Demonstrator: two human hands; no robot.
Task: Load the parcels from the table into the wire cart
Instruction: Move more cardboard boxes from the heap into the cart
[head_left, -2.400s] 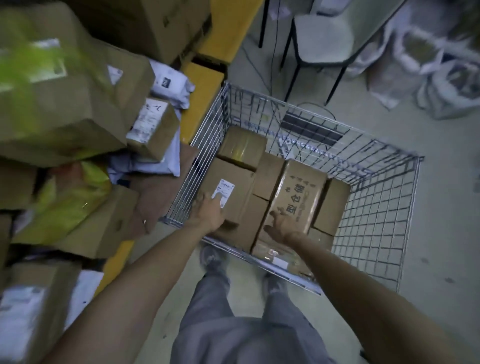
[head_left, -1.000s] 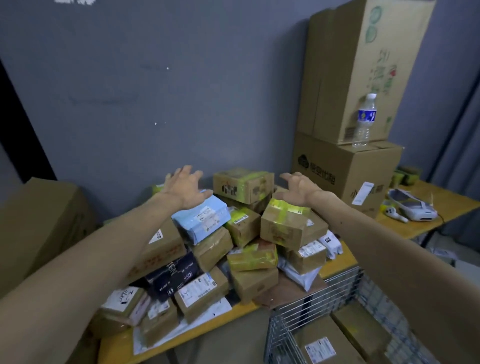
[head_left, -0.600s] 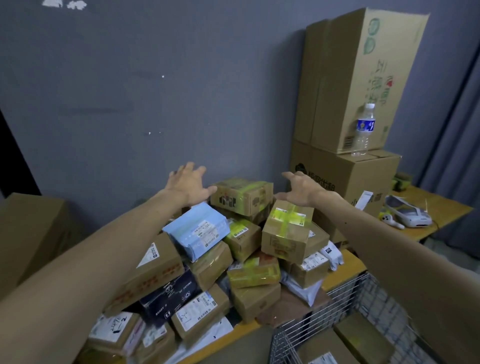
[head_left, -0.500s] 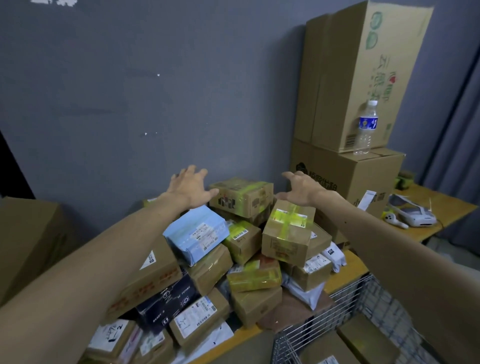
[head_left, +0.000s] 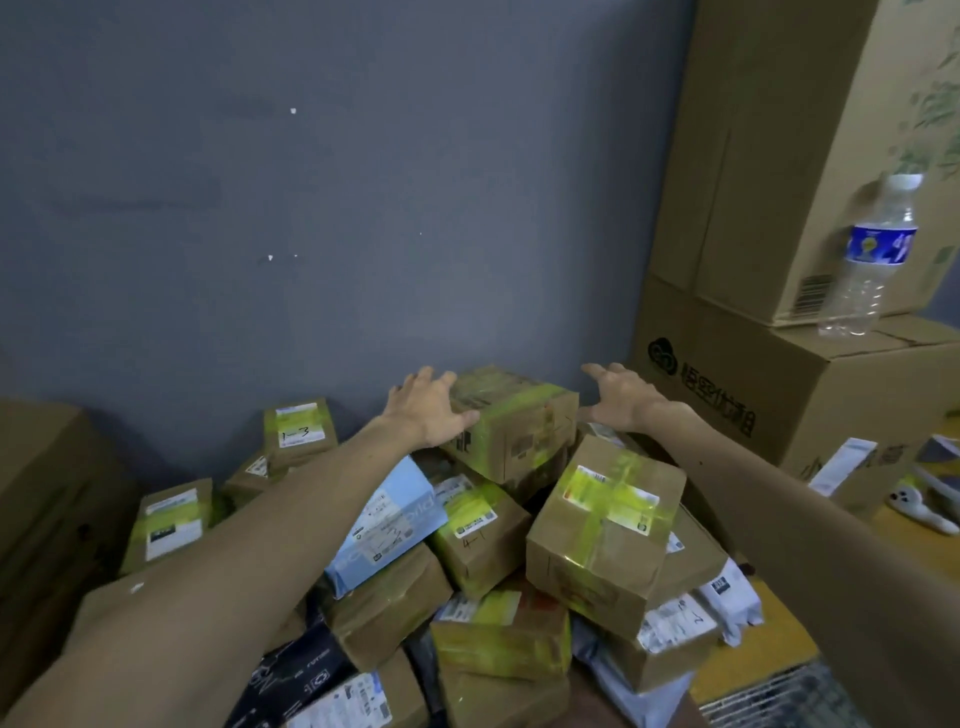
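Reaching for the top parcel between spread fingers, left hand touching, right hand just beside; next, I think, squeeze and lift.

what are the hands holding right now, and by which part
Nothing is gripped yet. The left hand lies open on the left upper corner of the top box; the right hand hovers open beside its right end.

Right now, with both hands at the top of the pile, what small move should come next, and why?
Probably bring the right hand in against the right end of the top taped box. The left hand rests on its left end; the right hovers open beside it, apparently not touching.
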